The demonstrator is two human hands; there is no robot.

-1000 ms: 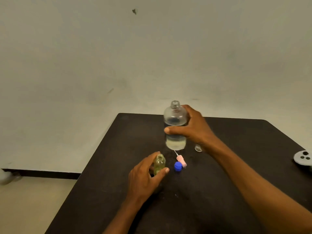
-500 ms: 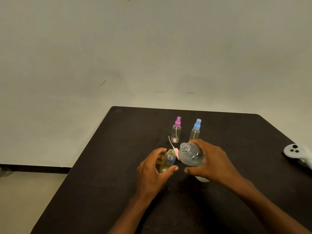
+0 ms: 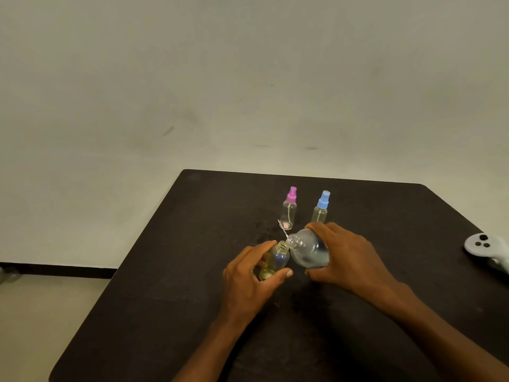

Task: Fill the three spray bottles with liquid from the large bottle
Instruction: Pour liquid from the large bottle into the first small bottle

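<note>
Starting on the left, the left hand (image 3: 249,282) has its fingers (image 3: 264,248) wrapped around a small open spray bottle (image 3: 274,261), neck up and leaning a bit toward the right, already showing yellowish liquid inside. Right against its threaded neck is the mouth of the large bottle (image 3: 309,250), tipped over nearly on its side and held by the right hand (image 3: 348,260), whose fingers (image 3: 321,226) are closed over the body. So this looks like mid-pour into the first of three. Behind them on the table (image 3: 165,271) stand the pink-capped spray bottle (image 3: 288,209) and, to its right, the blue-capped spray bottle (image 3: 321,208), both still capped, so they're probably next. A thin white dip tube (image 3: 282,228) pokes out just behind the pour. Far right there's a white controller (image 3: 487,252) at the table edge, well apart from the action. Biggest risk imo: that small neck is way narrower than the big bottle's mouth, so tipping too fast would run liquid down the outside onto the table, and the little bottle could overflow since it already looks fairly full.
</note>
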